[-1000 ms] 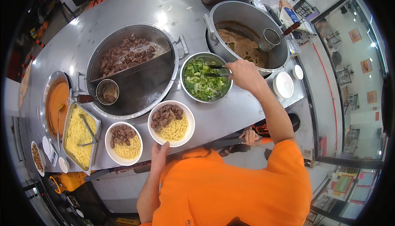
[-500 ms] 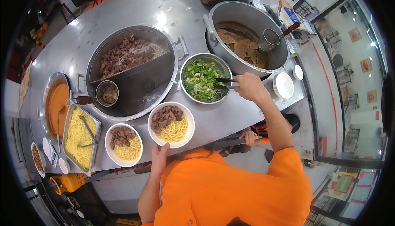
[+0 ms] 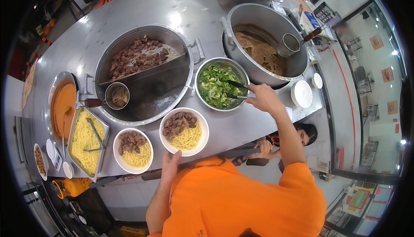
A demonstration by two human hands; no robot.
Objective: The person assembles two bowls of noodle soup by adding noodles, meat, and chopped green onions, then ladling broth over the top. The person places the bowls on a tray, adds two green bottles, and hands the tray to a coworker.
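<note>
My right hand [image 3: 264, 99] grips black-tipped tongs [image 3: 242, 97] over a steel bowl [image 3: 199, 94] of chopped green onions [image 3: 215, 79]. The tong arms stand apart, their tips among the greens. My left hand [image 3: 171, 163] holds the near edge of a white bowl [image 3: 205, 141], thumb at the rim and the other fingers partly hidden. Brown meat chunks [image 3: 179, 123] and yellow noodles [image 3: 187, 138] fill this bowl. Just left of it is a second white bowl [image 3: 149, 164] with the same contents.
Behind the bowls stands a divided pot [image 3: 148, 91] of meat, with a strainer [image 3: 117, 96] inside. A deep pot [image 3: 230, 25] of brown broth is at far right, near stacked white bowls [image 3: 302, 94]. Leftward are a noodle tray [image 3: 102, 155] and an orange sauce pan [image 3: 54, 84]. Another person [image 3: 304, 133] sits beyond the counter.
The tong arms have spread wider among the green onions. The whole view has shifted slightly, and my left hand stays on the same bowl. The other person's face has come into view.
</note>
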